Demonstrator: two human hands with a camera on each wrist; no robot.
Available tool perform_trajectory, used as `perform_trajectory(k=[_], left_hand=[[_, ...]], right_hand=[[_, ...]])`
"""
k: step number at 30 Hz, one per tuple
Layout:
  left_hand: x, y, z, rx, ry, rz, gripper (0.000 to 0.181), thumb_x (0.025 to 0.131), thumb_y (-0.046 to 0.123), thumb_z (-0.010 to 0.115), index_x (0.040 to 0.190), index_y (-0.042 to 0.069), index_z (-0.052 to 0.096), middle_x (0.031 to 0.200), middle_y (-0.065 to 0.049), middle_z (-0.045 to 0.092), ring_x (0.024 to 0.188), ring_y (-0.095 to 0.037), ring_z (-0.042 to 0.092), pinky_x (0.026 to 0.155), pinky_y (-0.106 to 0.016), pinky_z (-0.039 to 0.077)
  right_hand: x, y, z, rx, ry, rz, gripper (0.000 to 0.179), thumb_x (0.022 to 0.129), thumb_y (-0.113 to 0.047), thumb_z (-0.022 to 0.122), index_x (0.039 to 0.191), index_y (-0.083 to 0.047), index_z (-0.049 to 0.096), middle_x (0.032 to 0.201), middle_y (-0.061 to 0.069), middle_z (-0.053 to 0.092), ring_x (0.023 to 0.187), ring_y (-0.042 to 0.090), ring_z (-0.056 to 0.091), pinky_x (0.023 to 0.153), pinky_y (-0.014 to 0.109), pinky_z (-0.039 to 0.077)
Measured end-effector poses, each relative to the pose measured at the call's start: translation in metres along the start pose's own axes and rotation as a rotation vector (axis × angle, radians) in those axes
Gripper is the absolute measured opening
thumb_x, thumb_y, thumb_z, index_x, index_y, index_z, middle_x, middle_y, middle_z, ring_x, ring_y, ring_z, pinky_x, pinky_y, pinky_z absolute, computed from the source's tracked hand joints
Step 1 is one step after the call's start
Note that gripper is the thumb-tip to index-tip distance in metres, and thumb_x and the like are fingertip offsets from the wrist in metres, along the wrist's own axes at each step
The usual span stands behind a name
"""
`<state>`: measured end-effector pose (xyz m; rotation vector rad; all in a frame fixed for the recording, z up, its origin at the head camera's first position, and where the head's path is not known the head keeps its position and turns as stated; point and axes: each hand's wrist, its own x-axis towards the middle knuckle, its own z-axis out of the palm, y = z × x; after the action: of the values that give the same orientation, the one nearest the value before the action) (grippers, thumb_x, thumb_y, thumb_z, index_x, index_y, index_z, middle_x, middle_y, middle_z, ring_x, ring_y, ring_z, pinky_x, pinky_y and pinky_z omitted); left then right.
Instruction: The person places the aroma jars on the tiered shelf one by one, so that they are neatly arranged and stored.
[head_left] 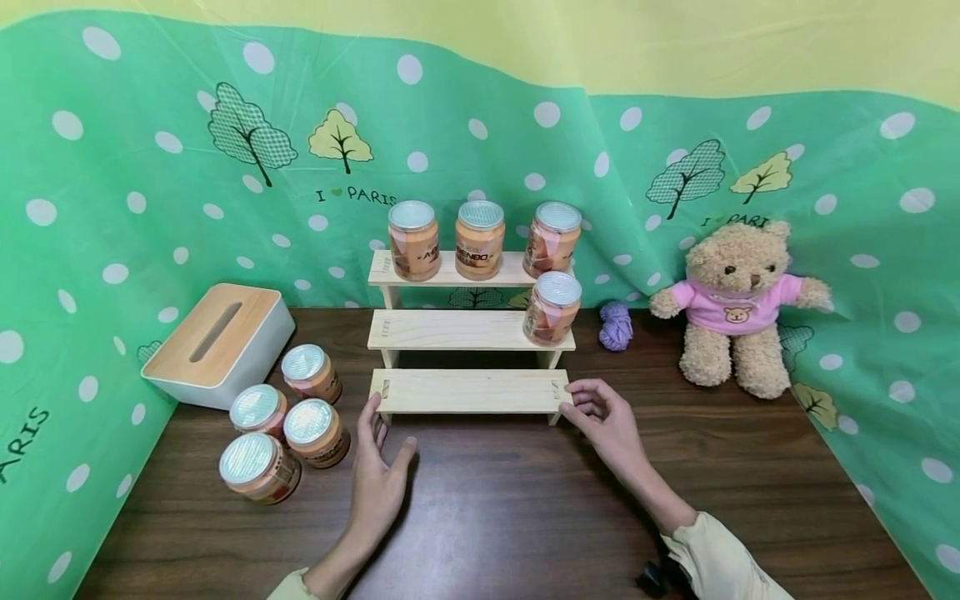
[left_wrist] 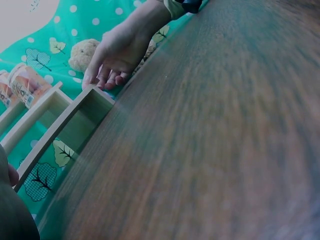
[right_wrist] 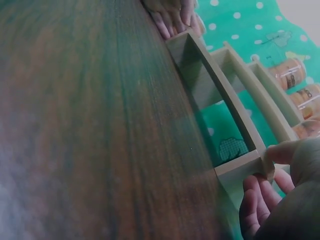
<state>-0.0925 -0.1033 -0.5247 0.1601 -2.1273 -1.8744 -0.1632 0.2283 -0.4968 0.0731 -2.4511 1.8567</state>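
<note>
A pale three-step wooden shelf [head_left: 471, 390] stands on the table, its lowest step bare. At that step's left end, my left hand [head_left: 378, 483] touches the corner with its fingertips, thumb spread away in front. My right hand [head_left: 611, 425] pinches the right front corner between thumb and fingers; the right wrist view shows the corner between the thumb [right_wrist: 282, 151] and curled fingers. Three jars with silvery lids, one of them the middle jar [head_left: 480, 242], line the top step. Another jar [head_left: 552, 310] sits at the right of the middle step.
Several more jars [head_left: 317, 433] cluster on the table at left, beside a tissue box [head_left: 225, 342] with a wooden lid. Right of the shelf lie a purple yarn skein [head_left: 616, 326] and a seated teddy bear [head_left: 738, 308] in pink. A green dotted cloth [head_left: 480, 167] hangs behind.
</note>
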Motion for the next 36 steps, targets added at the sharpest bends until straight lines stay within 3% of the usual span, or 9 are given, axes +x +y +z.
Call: perform_trajectory(k=[4,13,21,23,24,26,30,33,36], left_hand=[[0.001,0.000,0.000,0.007,0.012,-0.002,0.081,0.100,-0.007,0.069,0.171,0.003,0.031,0.177,-0.024,0.031,0.160,-0.048,0.037,0.136,-0.052,0.030],[0.001,0.004,0.000,-0.007,-0.001,-0.036,0.080,0.101,-0.008,0.068,0.171,0.004,0.031,0.178,-0.022,0.029,0.161,-0.047,0.035,0.136,-0.057,0.026],[-0.009,0.004,0.000,0.008,0.003,0.041,0.082,0.098,-0.005,0.069,0.171,0.004,0.032,0.175,-0.026,0.033,0.160,-0.046,0.035,0.134,-0.047,0.034],[-0.014,0.005,-0.001,-0.010,-0.009,0.057,0.083,0.099,-0.004,0.069,0.171,0.004,0.031,0.174,-0.028,0.033,0.161,-0.047,0.033,0.134,-0.051,0.034],[-0.016,-0.002,-0.001,-0.017,-0.009,0.080,0.083,0.099,-0.004,0.069,0.172,0.004,0.030,0.174,-0.028,0.033,0.162,-0.046,0.032,0.134,-0.047,0.034],[-0.021,-0.003,-0.002,-0.031,-0.026,0.071,0.084,0.100,-0.003,0.069,0.173,0.006,0.028,0.175,-0.029,0.031,0.162,-0.047,0.030,0.135,-0.051,0.033],[-0.030,-0.009,-0.005,-0.006,-0.034,0.050,0.087,0.101,0.000,0.073,0.174,0.010,0.027,0.174,-0.027,0.033,0.159,-0.044,0.037,0.130,-0.030,0.040],[-0.038,0.008,-0.007,-0.020,-0.062,-0.002,0.087,0.101,0.000,0.073,0.174,0.010,0.027,0.174,-0.027,0.033,0.158,-0.047,0.038,0.122,-0.018,0.042],[-0.048,0.029,-0.010,-0.053,-0.101,-0.028,0.084,0.103,-0.001,0.072,0.173,0.005,0.026,0.172,-0.030,0.033,0.155,-0.052,0.039,0.118,-0.015,0.044]], right_hand=[[0.003,0.002,0.000,0.011,0.006,0.000,0.028,0.098,-0.001,0.083,0.123,0.006,0.072,0.105,0.013,0.073,0.086,0.007,0.069,0.074,0.017,0.057],[0.004,0.001,-0.002,-0.004,0.022,0.010,0.030,0.096,-0.002,0.086,0.123,0.005,0.074,0.099,0.007,0.077,0.084,0.006,0.070,0.077,0.016,0.058],[0.004,0.004,-0.003,0.031,0.029,-0.001,0.029,0.094,0.001,0.086,0.121,0.006,0.076,0.096,0.005,0.078,0.082,0.005,0.071,0.076,0.016,0.060],[0.004,0.005,-0.003,0.035,0.032,-0.012,0.029,0.094,0.001,0.086,0.121,0.006,0.076,0.095,0.004,0.078,0.081,0.005,0.071,0.075,0.016,0.060],[0.004,0.005,-0.003,0.037,0.032,-0.017,0.029,0.094,0.002,0.086,0.121,0.006,0.076,0.094,0.004,0.079,0.081,0.005,0.071,0.075,0.016,0.060],[0.004,0.006,-0.003,0.039,0.033,-0.024,0.029,0.094,0.002,0.086,0.121,0.007,0.076,0.093,0.002,0.079,0.080,0.004,0.071,0.075,0.016,0.060],[0.004,0.006,-0.002,0.044,0.030,-0.030,0.029,0.095,0.002,0.086,0.121,0.007,0.076,0.093,0.000,0.079,0.081,0.004,0.071,0.076,0.016,0.060],[0.003,0.006,-0.002,0.049,0.025,-0.027,0.029,0.095,0.002,0.085,0.122,0.007,0.076,0.093,-0.001,0.079,0.081,0.004,0.072,0.076,0.016,0.060],[0.003,0.006,-0.001,0.048,0.026,-0.020,0.029,0.095,0.001,0.086,0.122,0.007,0.076,0.093,0.000,0.079,0.081,0.004,0.072,0.076,0.016,0.060]])
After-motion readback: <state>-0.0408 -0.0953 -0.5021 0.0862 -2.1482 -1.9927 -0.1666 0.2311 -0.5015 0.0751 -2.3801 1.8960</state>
